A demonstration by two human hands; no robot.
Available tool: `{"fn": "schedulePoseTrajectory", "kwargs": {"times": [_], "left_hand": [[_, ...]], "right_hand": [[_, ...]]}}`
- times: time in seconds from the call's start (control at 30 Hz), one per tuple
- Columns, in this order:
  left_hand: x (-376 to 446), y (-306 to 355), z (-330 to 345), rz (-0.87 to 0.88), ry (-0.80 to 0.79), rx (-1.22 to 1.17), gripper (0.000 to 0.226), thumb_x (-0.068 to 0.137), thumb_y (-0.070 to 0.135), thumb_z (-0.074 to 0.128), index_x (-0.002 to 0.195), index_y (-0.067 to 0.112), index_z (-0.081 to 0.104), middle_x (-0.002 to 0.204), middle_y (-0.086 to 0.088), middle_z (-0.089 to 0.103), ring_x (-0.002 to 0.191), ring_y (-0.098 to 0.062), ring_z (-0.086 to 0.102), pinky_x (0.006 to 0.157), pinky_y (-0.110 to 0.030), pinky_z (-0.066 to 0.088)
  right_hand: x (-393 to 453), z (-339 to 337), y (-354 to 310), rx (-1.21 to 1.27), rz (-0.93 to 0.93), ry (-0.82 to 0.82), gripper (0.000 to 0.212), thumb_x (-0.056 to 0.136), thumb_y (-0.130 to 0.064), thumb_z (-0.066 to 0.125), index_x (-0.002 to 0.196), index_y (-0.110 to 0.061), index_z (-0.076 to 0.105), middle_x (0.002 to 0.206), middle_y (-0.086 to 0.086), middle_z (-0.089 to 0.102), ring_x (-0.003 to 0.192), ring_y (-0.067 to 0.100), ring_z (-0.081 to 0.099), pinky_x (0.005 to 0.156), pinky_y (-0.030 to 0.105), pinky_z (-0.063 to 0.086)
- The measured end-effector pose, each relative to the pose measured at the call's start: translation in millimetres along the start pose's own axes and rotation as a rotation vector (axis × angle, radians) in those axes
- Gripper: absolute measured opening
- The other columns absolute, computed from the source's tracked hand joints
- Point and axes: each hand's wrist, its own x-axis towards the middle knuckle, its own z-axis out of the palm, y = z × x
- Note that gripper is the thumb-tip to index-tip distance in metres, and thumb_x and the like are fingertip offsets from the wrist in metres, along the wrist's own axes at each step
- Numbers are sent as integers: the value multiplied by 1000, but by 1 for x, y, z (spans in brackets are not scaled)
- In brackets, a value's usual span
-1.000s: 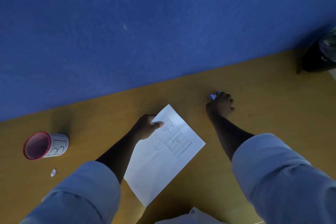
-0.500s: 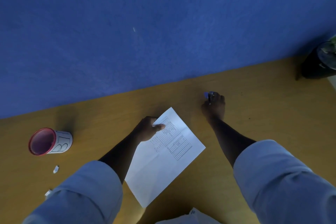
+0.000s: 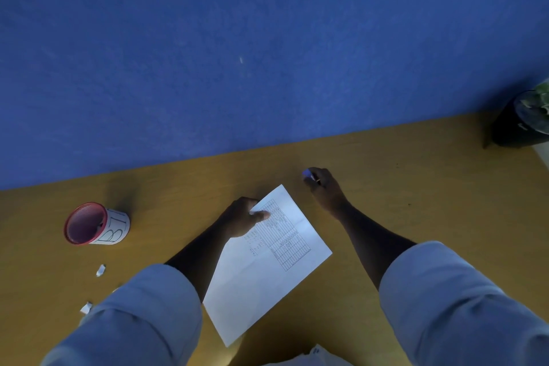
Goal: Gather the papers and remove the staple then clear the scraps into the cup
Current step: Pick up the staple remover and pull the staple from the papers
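Observation:
White papers (image 3: 261, 270) with a printed table lie at an angle on the yellow-brown table (image 3: 416, 187). My left hand (image 3: 242, 218) grips their upper left edge, thumb on top. My right hand (image 3: 322, 187) is closed around a small blue staple remover (image 3: 307, 173), just past the papers' top corner. A white cup (image 3: 95, 224) with a red rim and inside stands at the left. Two small white paper scraps (image 3: 101, 270) (image 3: 86, 307) lie on the table below the cup.
A blue wall (image 3: 267, 53) rises right behind the table. A black pot with a plant (image 3: 523, 122) stands at the far right. More white paper (image 3: 315, 356) shows at the bottom edge.
My right hand has picked up the blue staple remover and drawn it a little toward the papers' top corner. My left hand still holds the papers.

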Motion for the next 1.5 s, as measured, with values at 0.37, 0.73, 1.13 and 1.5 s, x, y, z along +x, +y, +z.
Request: {"fn": "schedulePoseTrajectory", "kwargs": {"times": [0.37, 0.73, 1.13, 1.5], "left_hand": [[0, -2, 5, -37, 3, 17, 36, 96, 40, 59, 126, 19, 63, 120, 5, 70, 83, -8, 70, 69, -22, 56], [0, 2, 6, -46, 54, 128, 20, 96, 43, 59, 98, 23, 59, 67, 16, 57, 58, -4, 61, 57, -14, 44], [-3, 2, 4, -28, 53, 120, 17, 96, 41, 60, 91, 25, 57, 63, 13, 56, 53, -5, 59, 56, -16, 46], [-2, 12, -3, 115, 23, -188, 50, 87, 59, 63, 128, 31, 60, 106, 12, 73, 92, -7, 69, 79, -21, 56]], "right_hand": [[-1, 7, -3, -298, -150, -322, 25, 85, -46, 63, 103, -29, 61, 102, -8, 54, 88, 6, 56, 70, 18, 43], [3, 16, -11, -401, -158, -446, 31, 86, -41, 65, 105, -18, 63, 96, -10, 51, 85, 9, 56, 63, 17, 42], [7, 19, -21, -361, -97, -458, 22, 81, -38, 73, 88, -18, 65, 83, -12, 56, 74, 8, 57, 61, 19, 43], [6, 17, -25, -396, -104, -482, 18, 82, -39, 71, 86, -23, 63, 85, -10, 58, 75, 6, 56, 60, 18, 38]]}}
